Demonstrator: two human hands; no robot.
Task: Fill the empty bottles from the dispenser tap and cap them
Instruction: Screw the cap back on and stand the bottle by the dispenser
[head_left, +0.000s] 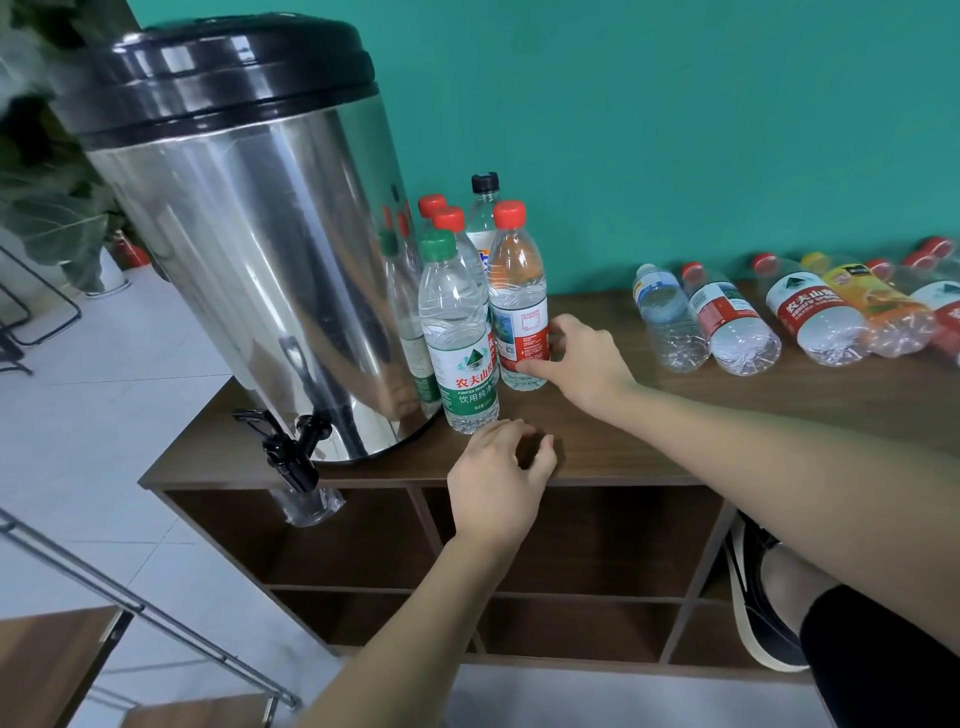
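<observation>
seemingly parking filled, capped red-label bottle (519, 317) among upright group: right hand (584, 358) fingers curled against its base. left hand (498, 473) loosely curled, holding nothing. next: fetch empty bottles (737, 322) lying beyond right hand.

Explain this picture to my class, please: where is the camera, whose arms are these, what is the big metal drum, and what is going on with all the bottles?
There is one picture, taken by a camera worn on a person's head, so it looks down along their own two bare arms. No robot is involved.

The drum is a steel drinks dispenser with a black tap low on its front. It stands on a brown wooden shelf unit.

Beside it stand several capped bottles. The right hand has its fingers round the red-label bottle, next to a green-label bottle. The left hand hovers by the shelf edge, fingers loosely curled, holding nothing.

Further right, capped, apparently empty bottles lie on their sides, probably waiting to be filled.
</observation>
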